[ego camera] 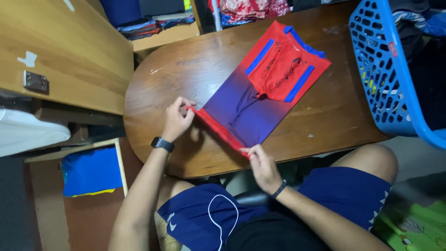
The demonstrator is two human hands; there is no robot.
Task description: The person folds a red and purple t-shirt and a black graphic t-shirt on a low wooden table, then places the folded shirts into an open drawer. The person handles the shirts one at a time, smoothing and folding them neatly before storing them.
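1. On the brown wooden surface [186, 79] lies a folded red-and-blue jersey [260, 100], running diagonally from near the person's hands up toward the blue basket.
2. Left hand [176, 120] is at the jersey's near-left corner, fingers pinched shut on the red hem [218, 130], lifting it just off the wood.
3. Right hand [262, 165] is at the other end of that same red hem, thumb and fingers clamped on the cloth near the surface's front edge.
4. Between the 2 hands the hem is stretched taut, a straight red band!
5. The jersey's far end is red with blue stripes, sleeves folded in on top; the near part fades to deep blue-purple.
6. A black watch [162, 144] sits on the left wrist, a dark band [279, 189] on the right.
7. The blue plastic laundry basket [385, 69] stands at the right, touching the surface's edge, clothes inside it.
8. Below, the person's knees show in navy shorts [204, 218].
9. At the far left, a light wooden cabinet [60, 51], and folded clothes [148, 25] stacked on a shelf beyond the surface.
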